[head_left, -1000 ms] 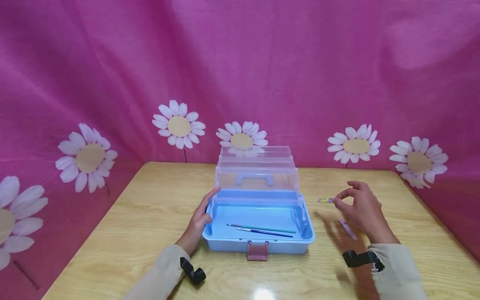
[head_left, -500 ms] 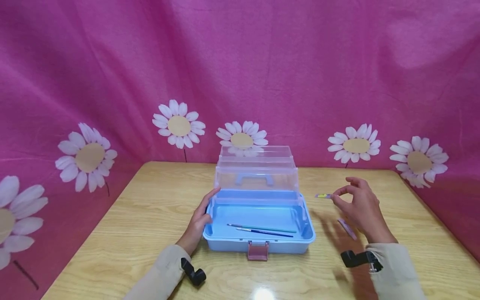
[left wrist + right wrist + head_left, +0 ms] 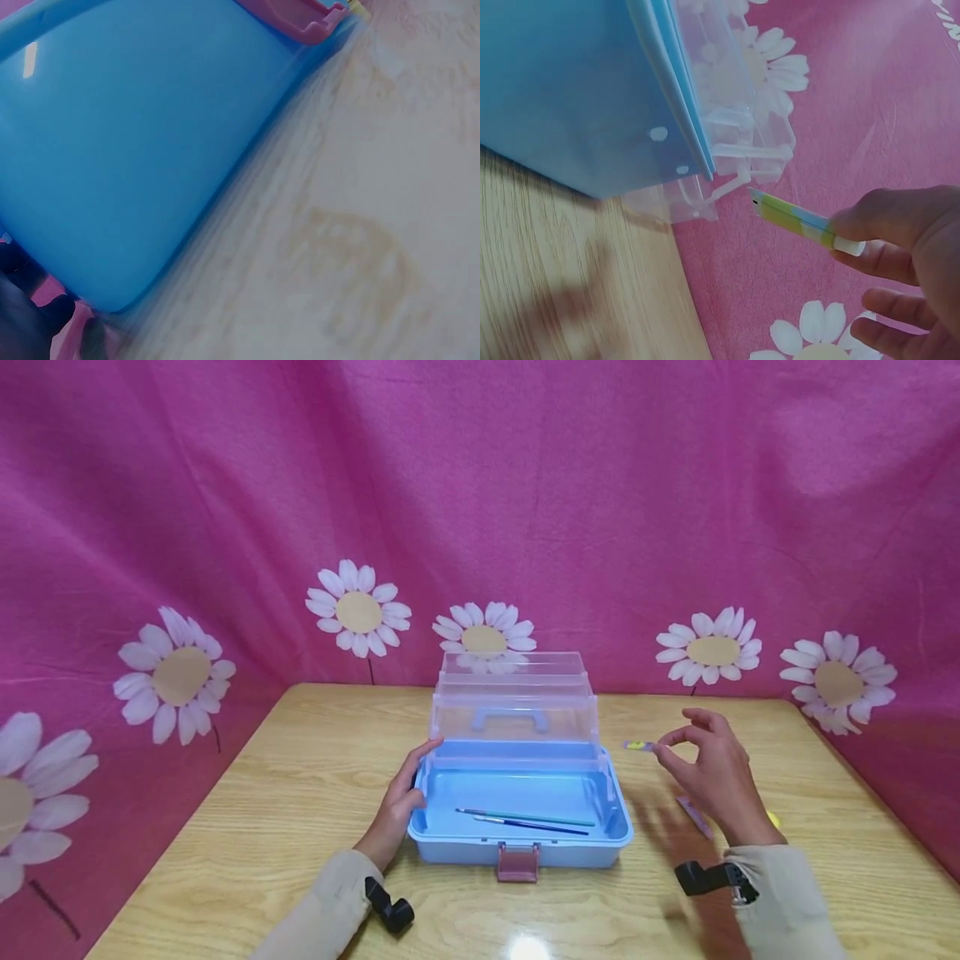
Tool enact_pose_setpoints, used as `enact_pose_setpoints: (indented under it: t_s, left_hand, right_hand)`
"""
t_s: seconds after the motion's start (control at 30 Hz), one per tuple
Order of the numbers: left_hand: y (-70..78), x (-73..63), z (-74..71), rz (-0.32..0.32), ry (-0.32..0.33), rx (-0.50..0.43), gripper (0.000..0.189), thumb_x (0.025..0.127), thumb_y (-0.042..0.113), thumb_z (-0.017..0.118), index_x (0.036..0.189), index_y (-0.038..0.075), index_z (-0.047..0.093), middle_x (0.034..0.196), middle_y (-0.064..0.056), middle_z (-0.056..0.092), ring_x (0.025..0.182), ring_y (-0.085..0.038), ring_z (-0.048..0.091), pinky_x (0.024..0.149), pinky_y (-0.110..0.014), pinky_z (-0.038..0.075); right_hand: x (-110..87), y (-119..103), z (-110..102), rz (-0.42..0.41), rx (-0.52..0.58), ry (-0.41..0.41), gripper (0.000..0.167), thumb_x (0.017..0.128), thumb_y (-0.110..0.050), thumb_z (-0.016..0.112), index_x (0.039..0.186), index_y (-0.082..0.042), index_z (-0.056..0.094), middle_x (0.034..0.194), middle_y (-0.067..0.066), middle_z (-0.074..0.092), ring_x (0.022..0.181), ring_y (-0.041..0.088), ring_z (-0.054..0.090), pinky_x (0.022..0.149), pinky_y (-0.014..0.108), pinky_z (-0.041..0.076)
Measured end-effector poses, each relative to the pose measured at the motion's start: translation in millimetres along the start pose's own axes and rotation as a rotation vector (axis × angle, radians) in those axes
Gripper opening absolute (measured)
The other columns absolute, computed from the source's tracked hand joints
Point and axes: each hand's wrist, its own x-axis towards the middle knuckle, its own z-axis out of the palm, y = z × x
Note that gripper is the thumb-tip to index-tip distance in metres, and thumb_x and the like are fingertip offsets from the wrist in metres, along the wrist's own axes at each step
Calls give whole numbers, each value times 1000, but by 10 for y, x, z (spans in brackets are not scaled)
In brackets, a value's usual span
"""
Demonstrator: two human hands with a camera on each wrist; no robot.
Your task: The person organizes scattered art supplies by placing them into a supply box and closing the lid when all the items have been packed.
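A blue plastic storage box (image 3: 517,856) stands on the table with its transparent lid (image 3: 513,718) raised at the back. Two thin paintbrushes (image 3: 525,821) lie inside it. My left hand (image 3: 393,810) grips the box's left rim; in the left wrist view only part of that hand shows at the lower left corner, beside the box wall. To the right of the box, my right hand (image 3: 716,772) pinches a small paint tube (image 3: 799,223) by its white-capped end, thumb against fingers. The tube's flat crimped end points toward the box, held above the table.
A second slim, purplish tube (image 3: 693,817) lies on the table below my right hand. Something small and yellow (image 3: 773,819) peeks out beside the right wrist. The box's pink latch (image 3: 518,864) hangs down in front. A pink flowered cloth (image 3: 600,527) backs the table.
My right hand has moved slightly left and up with the paint tube, nearer the box. A yellow thing now shows beside its wrist. The left hand keeps its hold on the box.
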Motion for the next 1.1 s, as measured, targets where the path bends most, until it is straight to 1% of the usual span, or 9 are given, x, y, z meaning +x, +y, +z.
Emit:
enact_pose_setpoints:
  t_s: [0.17,0.3,0.43,0.63,0.87,1.1]
  left_hand:
    - [10,-6,9,-2,-4,6,81,77,-2,38,143,43,37,157,16,15,145,-16,10,114,-59,8]
    - [11,-15,20,7,-9,9,81,75,-2,39,143,41,37,157,15,17,145,-15,11,114,-58,9]
    - [14,-24,42,30,-17,8,81,74,-2,38,144,39,37,157,12,18,145,-17,11,113,-59,9]
    - [29,-34,79,26,-18,-4,80,75,-2,38,144,39,38,158,11,17,146,-18,11,113,-60,10]
    - [19,-37,87,2,-3,-1,78,76,-1,38,141,43,39,156,15,18,145,-17,12,113,-60,10]
    - [4,-29,87,-3,-4,6,77,77,1,38,141,45,39,156,17,18,145,-16,12,113,-61,10]
  right_hand:
    - [-6,-50,-3,-15,11,34,20,84,-15,72,87,4,69,133,27,44,121,49,41,92,67,34]
    - [-14,-85,-9,-29,16,54,17,83,-13,72,87,4,69,133,26,45,121,47,42,93,66,35]
    - [-16,-119,-7,-40,24,54,16,83,-12,72,87,3,70,133,25,46,122,46,42,93,65,36]
    - [-10,-166,11,-58,38,57,16,82,-13,73,88,2,69,134,24,46,123,45,41,94,66,36]
    - [-24,-256,87,-61,83,11,17,84,-17,72,90,-1,69,137,21,44,125,43,41,93,65,40]
    - [-50,-307,206,-120,73,-13,11,81,-12,74,88,-4,70,135,21,45,123,43,42,89,65,44]
